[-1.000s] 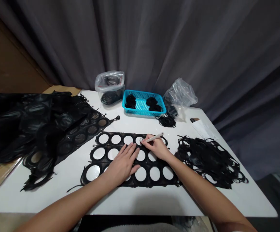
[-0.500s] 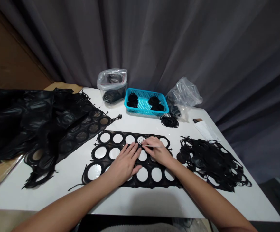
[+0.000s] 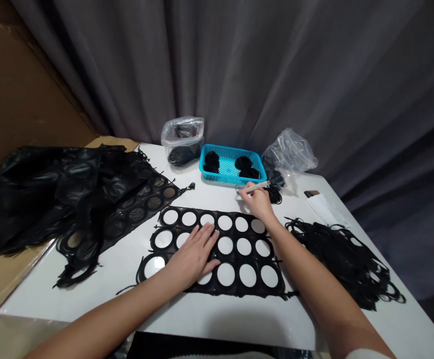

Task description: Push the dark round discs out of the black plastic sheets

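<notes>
My left hand [image 3: 195, 253] lies flat, fingers stretched out, on a black rubber sheet [image 3: 217, 252] punched with round holes on the white table [image 3: 220, 314]. My right hand [image 3: 258, 199] is beyond the sheet's far edge, closed on a thin white pen-like tool [image 3: 255, 187]. It hovers just in front of a blue basket [image 3: 232, 167] that holds black rings, beside a small pile of thin black rings [image 3: 276, 193].
A heap of black punched sheets [image 3: 71, 194] covers the left side. A tangle of black rubber scrap [image 3: 346, 259] lies at the right. Two clear plastic bags [image 3: 182, 139] flank the basket. A phone and a white paper [image 3: 324, 207] sit far right. Grey curtain behind.
My right hand has lifted off the sheet and moved away toward the basket with the tool. The left hand stayed pressed on the sheet. The camera shifted slightly.
</notes>
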Demonstrator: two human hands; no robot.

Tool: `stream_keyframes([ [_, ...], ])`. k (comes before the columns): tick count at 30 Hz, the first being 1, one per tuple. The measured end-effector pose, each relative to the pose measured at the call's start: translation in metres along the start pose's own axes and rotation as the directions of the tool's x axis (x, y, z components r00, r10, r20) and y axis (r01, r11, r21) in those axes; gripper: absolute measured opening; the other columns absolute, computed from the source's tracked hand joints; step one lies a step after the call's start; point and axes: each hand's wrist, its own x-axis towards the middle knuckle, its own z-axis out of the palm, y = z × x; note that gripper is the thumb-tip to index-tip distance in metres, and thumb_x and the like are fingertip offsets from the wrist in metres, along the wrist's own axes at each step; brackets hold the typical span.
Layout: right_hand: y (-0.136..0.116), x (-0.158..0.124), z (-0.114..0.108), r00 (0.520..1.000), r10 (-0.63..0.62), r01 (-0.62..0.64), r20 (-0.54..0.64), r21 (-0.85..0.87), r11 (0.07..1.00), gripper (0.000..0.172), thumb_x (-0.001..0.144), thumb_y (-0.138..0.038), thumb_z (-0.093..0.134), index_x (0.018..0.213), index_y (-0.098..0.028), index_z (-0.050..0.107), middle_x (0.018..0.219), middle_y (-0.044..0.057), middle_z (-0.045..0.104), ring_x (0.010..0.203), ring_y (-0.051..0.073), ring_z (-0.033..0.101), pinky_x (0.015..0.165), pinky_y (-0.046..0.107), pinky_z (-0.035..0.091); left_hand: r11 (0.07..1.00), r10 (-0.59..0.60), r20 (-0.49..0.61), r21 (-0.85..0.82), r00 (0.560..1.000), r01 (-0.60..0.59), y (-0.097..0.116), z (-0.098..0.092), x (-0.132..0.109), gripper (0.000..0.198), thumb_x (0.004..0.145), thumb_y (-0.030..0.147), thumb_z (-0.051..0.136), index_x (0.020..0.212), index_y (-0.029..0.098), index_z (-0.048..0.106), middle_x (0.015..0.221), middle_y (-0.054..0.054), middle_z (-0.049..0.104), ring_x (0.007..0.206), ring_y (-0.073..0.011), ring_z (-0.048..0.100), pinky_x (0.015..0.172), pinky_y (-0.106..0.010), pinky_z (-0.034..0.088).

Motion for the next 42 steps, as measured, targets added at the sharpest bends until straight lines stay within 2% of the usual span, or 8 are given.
stream_keyframes([
  [6,-0.040,-0.057,0.039,0.910,-0.121,-0.016,0.396,0.326,0.945,0.017,0.089,-0.034,0.059,0.077,-0.022,0.061,0.079,0.000,0.070,0.074,0.017,0.062,0.070,0.027,0.044,0.994,-0.075,-0.010,0.074,0.997,0.075,-0.013,-0.004,-0.019,0.057,0.097,0.042,0.057,0.139,0.006,0.047,0.146,-0.023,0.048,0.139,-0.0348,0.043,0.115,-0.050,0.033],
  [20,-0.042,-0.071,0.047,0.863,-0.354,0.279,0.361,0.244,0.929,0.010,0.092,-0.021,0.059,0.083,-0.023,0.062,0.091,0.002,0.071,0.091,0.020,0.063,0.086,0.035,0.043,0.994,-0.110,-0.065,0.004,0.992,0.111,-0.011,0.003,-0.023,0.056,0.099,0.043,0.050,0.145,0.013,0.041,0.148,-0.018,0.048,0.142,-0.0310,0.039,0.118,-0.048,0.029],
  [25,-0.039,-0.071,0.049,0.643,-0.650,0.686,0.404,0.074,0.724,0.014,0.097,-0.016,0.049,0.097,-0.020,0.062,0.107,0.011,0.071,0.103,0.024,0.060,0.092,0.041,0.038,0.992,-0.126,-0.042,0.014,0.991,0.127,-0.010,0.003,-0.023,0.056,0.097,0.043,0.053,0.145,0.014,0.043,0.149,-0.016,0.047,0.142,-0.0330,0.038,0.118,-0.051,0.027],
  [26,-0.038,-0.065,0.050,0.634,-0.654,0.712,0.412,0.020,0.702,0.015,0.096,-0.015,0.048,0.096,-0.020,0.062,0.106,0.011,0.071,0.101,0.025,0.059,0.092,0.041,0.037,0.991,-0.131,-0.037,0.014,0.991,0.131,-0.010,0.003,-0.022,0.056,0.096,0.043,0.055,0.143,0.013,0.045,0.149,-0.016,0.047,0.142,-0.0336,0.038,0.118,-0.051,0.027],
  [30,-0.025,-0.015,0.045,0.896,-0.393,0.437,0.205,-0.250,0.864,0.019,0.094,-0.016,0.046,0.081,-0.020,0.059,0.078,0.008,0.067,0.078,0.024,0.058,0.077,0.036,0.037,0.990,-0.143,-0.040,-0.008,0.989,0.142,-0.010,0.003,-0.021,0.054,0.095,0.043,0.057,0.139,0.013,0.050,0.147,-0.016,0.049,0.141,-0.0341,0.039,0.118,-0.052,0.027],
  [32,-0.020,0.010,0.041,0.974,-0.220,0.226,0.053,-0.263,0.938,0.017,0.091,-0.019,0.047,0.078,-0.021,0.057,0.072,0.006,0.064,0.072,0.024,0.057,0.071,0.033,0.036,0.990,-0.138,-0.040,-0.020,0.990,0.137,-0.011,0.002,-0.021,0.054,0.096,0.044,0.056,0.139,0.014,0.050,0.147,-0.016,0.050,0.141,-0.0332,0.039,0.117,-0.053,0.028],
  [35,-0.023,0.021,0.039,0.996,-0.090,0.090,0.011,-0.091,0.992,0.017,0.088,-0.028,0.051,0.073,-0.023,0.054,0.069,0.004,0.065,0.068,0.022,0.057,0.067,0.031,0.037,0.993,-0.118,-0.053,-0.034,0.992,0.117,-0.015,-0.004,-0.027,0.055,0.097,0.045,0.055,0.142,0.016,0.046,0.148,-0.016,0.048,0.142,-0.0315,0.038,0.117,-0.050,0.031],
  [42,-0.068,-0.038,0.071,0.915,-0.151,0.041,0.374,0.286,0.957,0.021,0.087,-0.037,0.058,0.071,-0.023,0.056,0.069,-0.001,0.067,0.066,0.018,0.060,0.065,0.027,0.042,0.965,-0.263,-0.116,-0.011,0.958,0.263,-0.026,-0.011,-0.053,0.053,0.100,0.048,0.047,0.140,0.014,0.048,0.143,-0.019,0.050,0.135,-0.0341,0.047,0.110,-0.049,0.040],
])
